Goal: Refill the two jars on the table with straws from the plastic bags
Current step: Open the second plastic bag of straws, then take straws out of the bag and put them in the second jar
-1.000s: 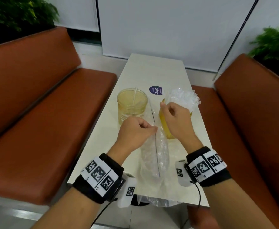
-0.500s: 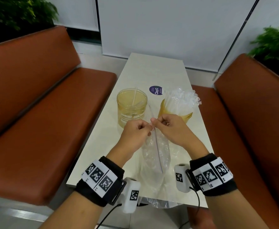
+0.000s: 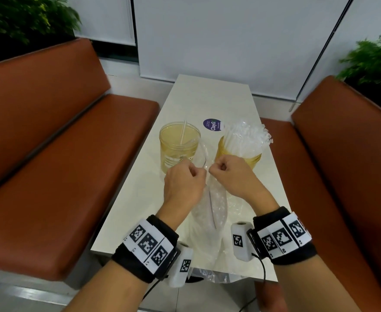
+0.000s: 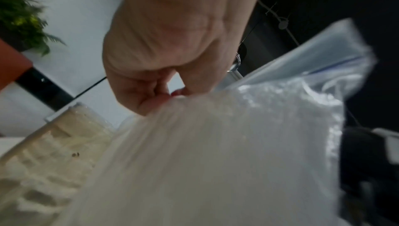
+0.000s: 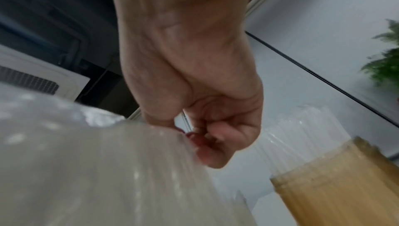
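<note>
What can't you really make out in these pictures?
- Head view: both fists hide the mouth of the plastic bag, so whether it is open cannot be told.
- Left wrist view: bag contents are blurred under the left hand.
- Right wrist view: the right hand covers its pinch point; the straw-filled jar is cut off.

Both wrist views are motion-blurred; plastic bag (image 4: 226, 153) fills the lower frame and runs off the edges. Bag contents unreadable (straws or just creases). In the head view, left hand (image 3: 183, 183) and right hand (image 3: 230, 174) hide their own fingertips and the bag mouth.
</note>
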Motion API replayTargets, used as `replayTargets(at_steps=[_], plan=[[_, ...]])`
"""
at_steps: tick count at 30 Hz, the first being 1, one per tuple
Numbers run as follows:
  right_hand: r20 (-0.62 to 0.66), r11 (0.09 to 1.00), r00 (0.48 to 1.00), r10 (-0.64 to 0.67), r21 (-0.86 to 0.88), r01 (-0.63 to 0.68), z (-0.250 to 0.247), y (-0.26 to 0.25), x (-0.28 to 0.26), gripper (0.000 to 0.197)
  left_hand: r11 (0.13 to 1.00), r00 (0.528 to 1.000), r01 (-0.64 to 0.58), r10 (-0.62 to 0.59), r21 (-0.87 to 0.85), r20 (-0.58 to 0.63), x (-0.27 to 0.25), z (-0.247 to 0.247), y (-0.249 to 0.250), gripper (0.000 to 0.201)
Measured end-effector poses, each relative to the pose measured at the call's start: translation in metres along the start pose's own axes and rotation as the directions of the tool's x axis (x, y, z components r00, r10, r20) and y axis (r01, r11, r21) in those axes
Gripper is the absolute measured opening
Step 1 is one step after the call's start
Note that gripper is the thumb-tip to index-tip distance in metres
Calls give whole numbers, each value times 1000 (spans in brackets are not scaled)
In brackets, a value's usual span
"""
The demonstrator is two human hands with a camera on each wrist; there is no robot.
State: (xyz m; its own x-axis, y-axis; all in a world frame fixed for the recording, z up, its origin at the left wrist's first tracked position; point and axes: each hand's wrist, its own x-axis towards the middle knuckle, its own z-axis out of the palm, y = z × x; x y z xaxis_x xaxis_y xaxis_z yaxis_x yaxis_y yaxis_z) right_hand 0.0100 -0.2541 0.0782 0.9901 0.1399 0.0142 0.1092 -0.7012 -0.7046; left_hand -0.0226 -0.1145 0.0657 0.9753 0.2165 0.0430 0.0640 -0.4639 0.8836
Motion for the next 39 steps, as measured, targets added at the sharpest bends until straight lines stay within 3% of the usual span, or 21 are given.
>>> replayTargets(at_steps=[4,7,11,14,18,22,25,27,29,32,34,37,39], plan=[[-94,947,996,-9,-320,-22,-8,-9,-3,24,998,997,-47,50,44,-66,2,-13,0,15],[-130,892,991,-42,-451,-21,-12,-26,-6,12,968,987,-159,160,195,10,0,-20,6,18],[-121,795,988,-98,-607,4,-12,-41,-3,24,906,979,-201,190,373,68,2,-25,18,24],[-168,774,985,-35,-628,-79,-13,-43,-2,23,914,993,-116,104,388,54,9,-31,18,30],[-140,765,988,65,-629,-139,-31,-31,0,26,889,987,-101,33,446,157,13,-54,16,39],[-36,770,995,90,-631,-93,-59,-6,7,51,831,964,-149,1,536,268,19,-86,13,57],[63,772,996,58,-635,-5,-68,6,9,46,836,933,-193,-6,515,359,20,-99,10,60],[75,718,997,-8,-693,58,-66,8,10,36,849,923,-207,5,486,384,18,-96,8,58],[-5,733,981,-196,-665,143,-57,1,9,23,865,931,-205,27,458,364,16,-89,6,58],[-97,797,887,-451,-490,352,-39,-19,3,16,890,946,-191,55,414,319,15,-80,2,58],[4,782,886,-463,-470,410,-26,-28,0,29,904,951,-180,59,389,304,14,-77,-1,58],[221,653,934,-282,-669,356,-7,-31,0,63,906,949,-207,96,368,299,11,-73,-3,57],[253,623,943,-215,-708,332,1,-31,3,63,910,948,-217,111,353,297,10,-71,-5,56]])
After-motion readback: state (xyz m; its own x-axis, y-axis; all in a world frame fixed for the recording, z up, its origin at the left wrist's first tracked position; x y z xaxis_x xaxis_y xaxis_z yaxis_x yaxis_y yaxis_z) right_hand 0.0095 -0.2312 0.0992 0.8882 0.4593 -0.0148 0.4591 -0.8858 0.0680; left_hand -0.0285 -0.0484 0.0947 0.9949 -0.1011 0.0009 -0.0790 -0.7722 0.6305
